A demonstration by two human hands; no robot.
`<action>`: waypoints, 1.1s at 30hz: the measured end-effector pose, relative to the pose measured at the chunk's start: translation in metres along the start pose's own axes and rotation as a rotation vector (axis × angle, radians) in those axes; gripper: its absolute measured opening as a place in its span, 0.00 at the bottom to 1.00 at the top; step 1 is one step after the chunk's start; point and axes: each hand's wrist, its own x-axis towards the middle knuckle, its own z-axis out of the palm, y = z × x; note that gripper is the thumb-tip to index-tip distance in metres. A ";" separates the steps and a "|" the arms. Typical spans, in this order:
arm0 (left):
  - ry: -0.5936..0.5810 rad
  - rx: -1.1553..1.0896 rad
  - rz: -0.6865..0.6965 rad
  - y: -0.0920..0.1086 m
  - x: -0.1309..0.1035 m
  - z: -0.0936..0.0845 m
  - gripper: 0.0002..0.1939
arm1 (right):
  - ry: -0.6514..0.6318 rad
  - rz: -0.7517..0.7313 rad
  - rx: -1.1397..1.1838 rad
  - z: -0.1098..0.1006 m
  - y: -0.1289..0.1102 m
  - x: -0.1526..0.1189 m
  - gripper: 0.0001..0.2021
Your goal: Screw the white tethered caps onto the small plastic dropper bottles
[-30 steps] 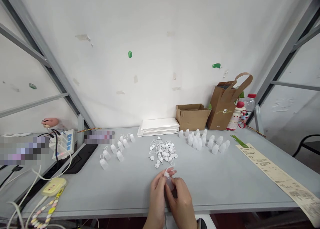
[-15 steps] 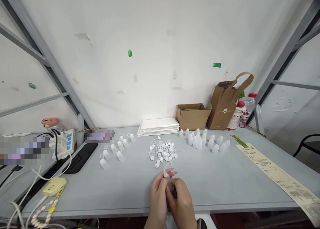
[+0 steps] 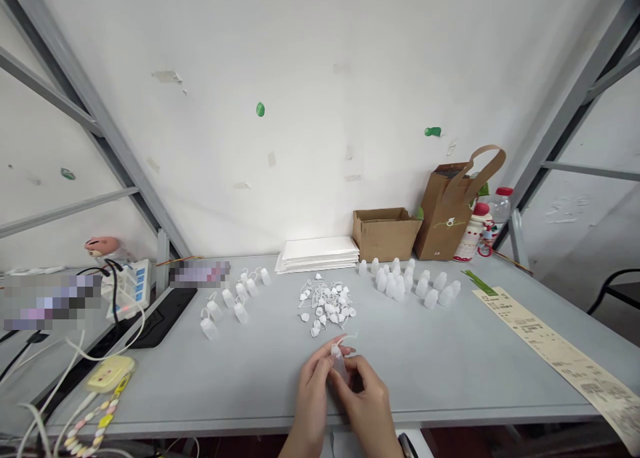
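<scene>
Close to the table's front edge, my left hand (image 3: 315, 381) and my right hand (image 3: 366, 391) are both closed on one small translucent plastic bottle (image 3: 339, 363). Its top points away from me, and a thin white strap (image 3: 347, 337) sticks out there to the right. My left fingers are at the neck end; my right thumb and fingers grip the body, partly hiding it. Beyond my hands lies a loose heap of white caps with thin straps (image 3: 327, 303). Several bottles with strapped caps (image 3: 241, 313) stand to the left. More bottles without straps (image 3: 399, 287) stand to the right.
At the back are stacked white sheets (image 3: 317, 253), an open cardboard box (image 3: 386, 238) and a brown paper bag (image 3: 443, 221). A long printed paper strip (image 3: 545, 351) lies right. On the left are a black phone-like slab (image 3: 163, 318), a power strip (image 3: 133, 288) and tangled cables.
The strap at the bottle's top has swung from pointing up and away to lying toward the right. Both hands have shifted slightly and the bottle shows more between them.
</scene>
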 end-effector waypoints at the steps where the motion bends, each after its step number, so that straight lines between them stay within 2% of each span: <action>1: -0.013 0.001 0.001 -0.001 0.001 -0.001 0.16 | -0.007 0.015 0.018 -0.001 -0.001 0.000 0.12; 6: -0.043 -0.008 -0.033 -0.005 0.003 -0.008 0.18 | -0.048 0.094 0.097 -0.003 -0.002 0.001 0.11; 11: -0.047 -0.010 -0.031 -0.004 0.002 -0.007 0.18 | -0.071 0.160 0.153 -0.004 -0.003 0.001 0.11; 18: -0.017 -0.048 -0.033 -0.004 0.004 -0.005 0.15 | -0.079 0.178 0.191 -0.004 -0.003 0.001 0.10; 26: -0.119 -0.095 -0.047 -0.005 0.008 -0.009 0.13 | -0.067 0.160 0.303 -0.003 0.001 0.002 0.10; 33: -0.081 -0.075 0.009 -0.001 0.004 -0.001 0.08 | -0.139 0.190 0.398 -0.005 0.005 0.009 0.11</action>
